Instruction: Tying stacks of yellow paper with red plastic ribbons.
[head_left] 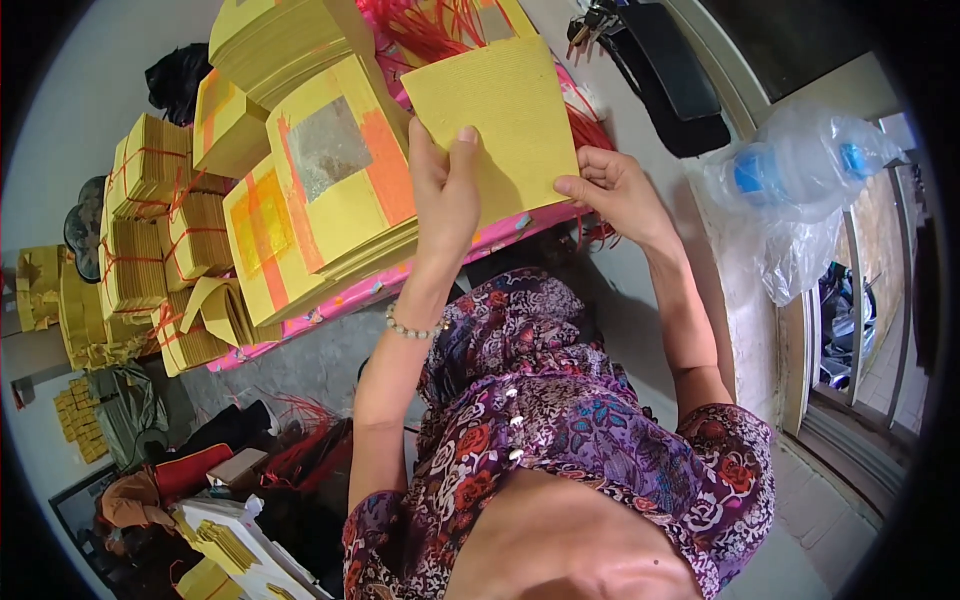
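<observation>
Both hands are on a plain yellow sheet of joss paper (500, 110), or a thin stack of it, tilted up above the pink table. My left hand (447, 195) grips its left edge, thumb on top and fingers partly hidden behind. At the lower right corner, my right hand (615, 190) pinches the paper between thumb and fingers. Just left lies a pile of joss paper with a silver foil square (328, 148) and orange stripes. Beside that pile, another shows a gold foil square (263, 225). Red string strands (430, 35) lie behind the held paper.
Red-tied yellow paper bundles (135, 250) are stacked at the left end, with a taller pile (290, 50) behind. A pink patterned cover (400, 285) edges the table. Keys (590, 25) and a black case (670, 60) lie at far right, near a bagged plastic bottle (800, 170).
</observation>
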